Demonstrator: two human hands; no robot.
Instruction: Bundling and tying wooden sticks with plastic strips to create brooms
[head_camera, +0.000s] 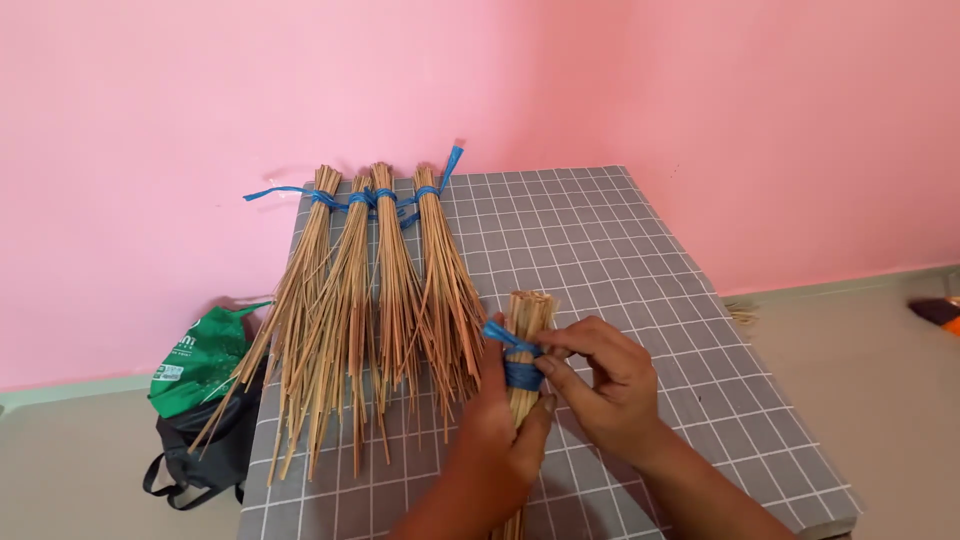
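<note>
Left hand (497, 430): wrapped round a stick bundle (527, 318) from the left, fingers (535, 425) curled & pressed against the sticks, held just below the tie
Right hand (610, 385): brought in from the right, fingers (560, 345) pinched on a blue strap (520, 372) that is wound round the bundle
Bundle: held upright-ish over the desk (600, 250), near its front middle; cut ends shown at top, lower part hidden behind the left hand & wrist
Strap: wrapped several turns round the bundle; loose end (497, 332) stuck out to the upper left, w/ a kink
Tied bundles (370, 300): four laid side by side on the left half of the desk, tied ends toward the wall, each bound w/ blue strap near the top; loose ends fanned out toward the front, some hung over the left edge
Desk: covered in grey cloth w/ white grid lines, set against a pink wall (150, 100)
Bags: green bag (200, 360) on top of a black bag (205, 450), on the floor just left of the desk
Floor: few stray sticks (742, 314) seen right of the desk, by the wall
</note>
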